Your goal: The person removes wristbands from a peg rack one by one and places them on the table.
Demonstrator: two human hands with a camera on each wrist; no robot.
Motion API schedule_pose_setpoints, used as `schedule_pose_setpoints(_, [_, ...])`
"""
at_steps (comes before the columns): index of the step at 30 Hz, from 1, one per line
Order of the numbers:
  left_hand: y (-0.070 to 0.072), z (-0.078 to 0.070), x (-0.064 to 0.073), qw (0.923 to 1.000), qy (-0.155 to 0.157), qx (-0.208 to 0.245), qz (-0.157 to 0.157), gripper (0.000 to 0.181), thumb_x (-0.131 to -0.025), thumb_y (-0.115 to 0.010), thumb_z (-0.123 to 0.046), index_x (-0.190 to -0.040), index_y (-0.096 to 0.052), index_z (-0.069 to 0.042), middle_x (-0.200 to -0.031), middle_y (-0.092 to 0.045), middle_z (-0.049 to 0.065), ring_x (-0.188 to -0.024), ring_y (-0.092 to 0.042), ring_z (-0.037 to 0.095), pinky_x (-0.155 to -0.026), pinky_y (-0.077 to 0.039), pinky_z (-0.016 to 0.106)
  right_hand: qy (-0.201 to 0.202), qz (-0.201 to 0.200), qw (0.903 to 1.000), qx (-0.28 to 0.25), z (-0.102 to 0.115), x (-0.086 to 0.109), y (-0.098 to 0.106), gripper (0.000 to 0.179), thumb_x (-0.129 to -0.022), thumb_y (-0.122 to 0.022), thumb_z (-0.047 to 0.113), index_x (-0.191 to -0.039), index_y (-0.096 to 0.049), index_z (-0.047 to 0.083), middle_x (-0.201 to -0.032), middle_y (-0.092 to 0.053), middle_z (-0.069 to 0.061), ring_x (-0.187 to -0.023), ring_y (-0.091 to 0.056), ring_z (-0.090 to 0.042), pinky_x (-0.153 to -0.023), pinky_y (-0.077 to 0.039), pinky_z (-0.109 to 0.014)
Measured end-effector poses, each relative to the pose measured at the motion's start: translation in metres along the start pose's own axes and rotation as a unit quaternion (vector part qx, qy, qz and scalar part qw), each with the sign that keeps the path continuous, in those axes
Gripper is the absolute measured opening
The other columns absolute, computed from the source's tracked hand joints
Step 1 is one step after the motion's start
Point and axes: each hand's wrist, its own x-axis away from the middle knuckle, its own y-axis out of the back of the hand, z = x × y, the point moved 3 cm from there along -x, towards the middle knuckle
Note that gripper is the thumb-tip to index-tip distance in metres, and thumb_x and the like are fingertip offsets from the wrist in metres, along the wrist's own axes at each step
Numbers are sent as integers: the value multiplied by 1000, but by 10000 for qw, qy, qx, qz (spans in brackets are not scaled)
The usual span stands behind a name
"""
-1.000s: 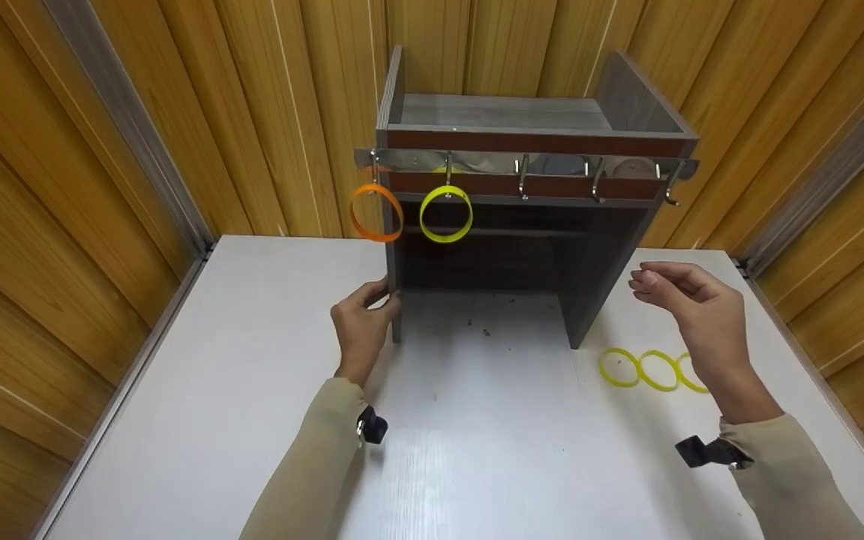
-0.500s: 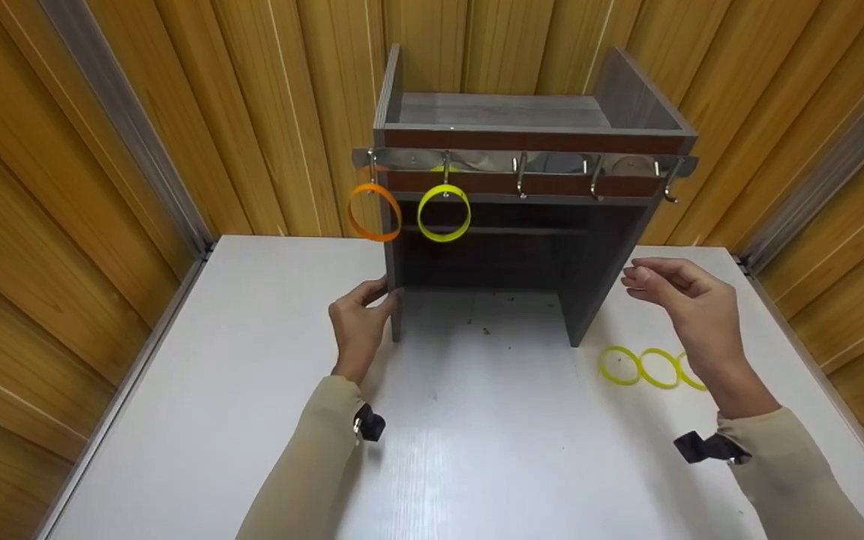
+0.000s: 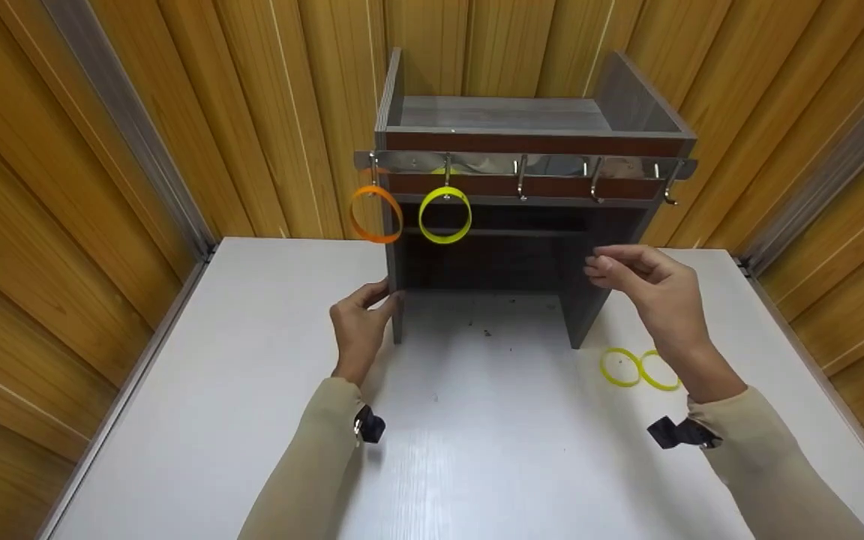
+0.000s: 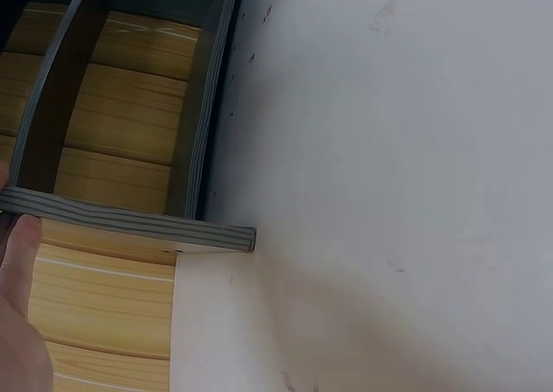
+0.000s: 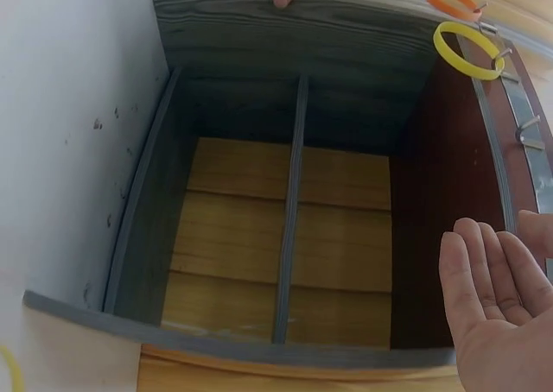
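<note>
Gripping the shelf [image 3: 537,141] by its left panel [image 3: 392,259]

The left hand [image 3: 359,324] pinches that panel low down. The right hand [image 3: 653,296] is loosely open in front of the right panel [image 3: 616,225]. An orange ring [image 3: 376,240] hangs on the leftmost hook [image 3: 374,169], a yellow ring [image 3: 445,240] on the next. Two flat yellow rings [image 3: 640,370] touch on the desk [image 3: 492,450], toward its right edge, one partly behind the wrist [image 3: 708,371]. The shelf stands near the desk's back edge.

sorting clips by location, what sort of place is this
Probably a small work booth: yellow-brown wood-grain wall panels line the back and both sides of a flat white table, and a grey wood-grain shelf unit stands on it.
</note>
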Motion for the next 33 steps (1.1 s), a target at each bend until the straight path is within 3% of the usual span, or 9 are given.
schedule_pose_setpoints(7, [0,0,0,10000,-39,58,-63,22,-87,-86,0,-109,-82,-2,-105,-80,9,-102,-77,27,-90,-62,49,193,202,9995,-139,11,-11,-28,31,-102,-74,11,-126,-70,-8,-117,-76,-15,-104,-77,-23,-95,-59,-32])
schedule_pose_setpoints(18, [-1,0,0,9999,-64,102,-68,21,-87,-86,2,-108,-82,0,-104,-80,11,-102,-78,28,-90,-62,53,378,580,9973,-241,21,-22,-63,26,-101,-74,8,-124,-72,-5,-117,-76,-17,-104,-76,-25,-94,-60,-34])
schedule_pose_setpoints(26, [-3,1,1,9999,-86,107,-44,21,-88,-85,3,-109,-82,1,-105,-80,11,-101,-78,28,-90,-62,53,383,643,9951,-647,21,-33,-82,22,-100,-74,4,-121,-73,-4,-115,-76,-18,-103,-76,-29,-92,-61,-37])
schedule_pose_setpoints(33, [-3,1,1,9999,-82,77,-47,22,-88,-85,1,-109,-82,-1,-104,-80,9,-100,-78,25,-86,-64,43,423,602,9941,-802,23,-42,-99,22,-99,-76,4,-119,-74,-4,-114,-76,-18,-103,-76,-31,-91,-62,-37])
